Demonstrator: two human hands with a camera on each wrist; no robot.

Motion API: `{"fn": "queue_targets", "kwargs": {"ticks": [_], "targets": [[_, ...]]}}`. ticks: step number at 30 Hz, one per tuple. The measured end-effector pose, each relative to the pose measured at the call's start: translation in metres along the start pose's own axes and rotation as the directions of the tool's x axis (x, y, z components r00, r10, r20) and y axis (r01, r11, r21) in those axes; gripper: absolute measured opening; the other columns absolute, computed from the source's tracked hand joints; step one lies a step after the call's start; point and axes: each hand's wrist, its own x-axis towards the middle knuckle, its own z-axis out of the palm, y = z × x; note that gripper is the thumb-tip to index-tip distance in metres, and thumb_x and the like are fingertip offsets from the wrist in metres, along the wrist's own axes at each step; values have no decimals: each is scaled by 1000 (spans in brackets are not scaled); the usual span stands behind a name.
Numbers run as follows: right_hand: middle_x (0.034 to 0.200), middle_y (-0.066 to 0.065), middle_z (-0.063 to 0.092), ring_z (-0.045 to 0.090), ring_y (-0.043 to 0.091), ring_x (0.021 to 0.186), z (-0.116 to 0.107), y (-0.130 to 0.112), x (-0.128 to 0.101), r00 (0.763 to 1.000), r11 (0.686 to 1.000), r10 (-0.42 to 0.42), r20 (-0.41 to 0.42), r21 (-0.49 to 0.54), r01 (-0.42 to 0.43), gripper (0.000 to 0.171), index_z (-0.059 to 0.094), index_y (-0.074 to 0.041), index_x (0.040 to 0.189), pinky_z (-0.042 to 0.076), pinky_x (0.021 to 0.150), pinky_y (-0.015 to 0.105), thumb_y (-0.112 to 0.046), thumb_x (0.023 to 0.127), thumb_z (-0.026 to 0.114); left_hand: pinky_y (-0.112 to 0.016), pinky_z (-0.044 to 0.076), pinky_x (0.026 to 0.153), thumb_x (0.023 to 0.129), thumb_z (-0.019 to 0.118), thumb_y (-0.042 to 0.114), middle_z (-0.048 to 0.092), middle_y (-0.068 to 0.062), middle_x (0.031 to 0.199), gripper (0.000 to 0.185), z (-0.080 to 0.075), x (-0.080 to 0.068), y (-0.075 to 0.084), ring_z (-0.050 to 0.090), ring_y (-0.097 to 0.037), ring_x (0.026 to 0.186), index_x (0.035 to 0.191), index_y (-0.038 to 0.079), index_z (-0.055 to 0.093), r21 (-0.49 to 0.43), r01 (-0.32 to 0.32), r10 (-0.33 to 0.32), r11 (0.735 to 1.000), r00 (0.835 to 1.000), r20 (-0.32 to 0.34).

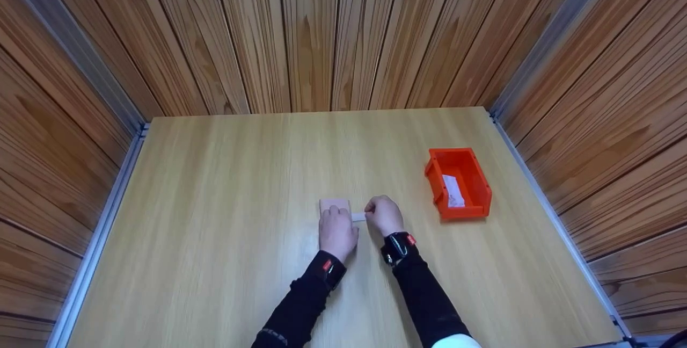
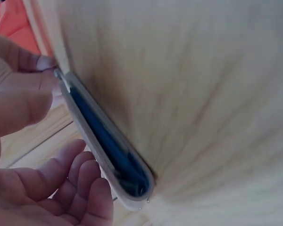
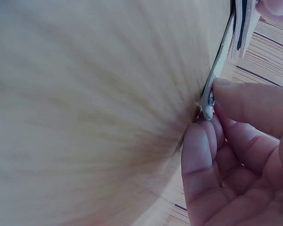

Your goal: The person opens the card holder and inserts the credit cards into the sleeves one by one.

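Note:
A small pale pink wallet lies folded on the table. Its side edge faces the left wrist view, where a blue lining shows between the two covers. My left hand rests on top of the wallet with its fingers laid over the cover. A narrow light strap sticks out from the wallet's right side. Thumb and fingers of my right hand pinch the free end of this strap, close over the tabletop.
An orange-red open bin stands to the right of the hands. In it lies a white printed slip. Wood-plank walls with metal corner posts surround the table at the back and sides.

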Motion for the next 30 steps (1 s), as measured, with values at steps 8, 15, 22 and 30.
{"fn": "queue_targets", "kwargs": {"ticks": [8, 15, 22, 30], "targets": [[75, 5, 62, 59, 24, 74, 0, -1, 1, 1000, 1000, 17, 2, 6, -17, 9, 68, -4, 74, 48, 71, 40, 3, 77, 73, -43, 44, 75, 71, 84, 27, 56, -16, 88, 42, 4, 0, 2, 54, -34, 83, 90, -3, 62, 45, 5, -5, 999, 1000, -10], [75, 4, 63, 59, 23, 73, 0, 0, 2, 1000, 1000, 26, 5, 6, -26, 10, 69, -5, 73, 49, 71, 39, 2, 78, 73, -43, 45, 75, 73, 82, 22, 56, -16, 90, 37, 3, 1, 2, 55, -33, 85, 92, -3, 62, 47, 30, -32, 998, 999, 33], [75, 3, 63, 59, 24, 73, 2, 0, 2, 999, 999, 31, 16, 13, -31, 11, 68, -5, 73, 48, 72, 39, 3, 77, 73, -42, 44, 75, 72, 78, 16, 55, -15, 88, 31, 3, 1, 4, 54, -32, 83, 89, -2, 60, 37, 27, -28, 999, 999, 27], [80, 4, 59, 57, 23, 78, 0, 0, 2, 998, 999, 50, 39, -12, -50, 11, 66, -5, 75, 47, 75, 39, 1, 80, 73, -42, 46, 75, 71, 79, 18, 56, -16, 93, 33, -6, 5, 4, 55, -33, 89, 89, -1, 60, 5, 60, -60, 998, 997, 39]]}}
